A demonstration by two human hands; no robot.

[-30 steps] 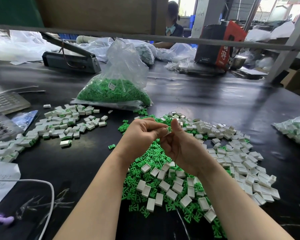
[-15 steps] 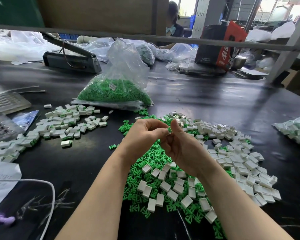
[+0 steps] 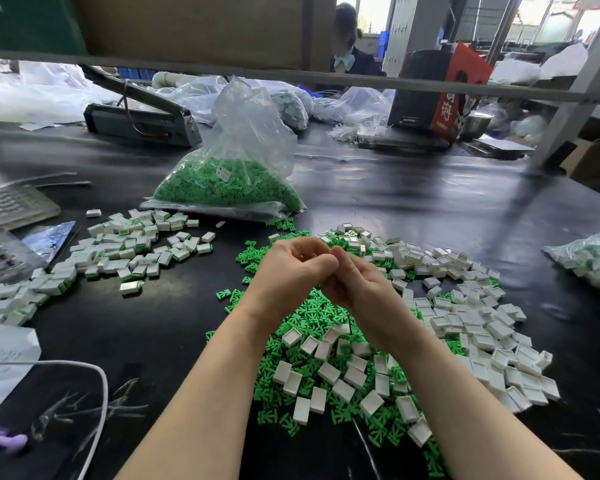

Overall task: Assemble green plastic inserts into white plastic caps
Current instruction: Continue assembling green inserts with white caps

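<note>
Green inserts (image 3: 312,313) lie in a heap with white caps (image 3: 465,320) on the black table (image 3: 430,209). Above the heap, left hand (image 3: 291,268) and right hand (image 3: 357,282) touch, fingers curled; anything held is hidden. Behind the heap stands a bag of inserts (image 3: 229,181).
</note>
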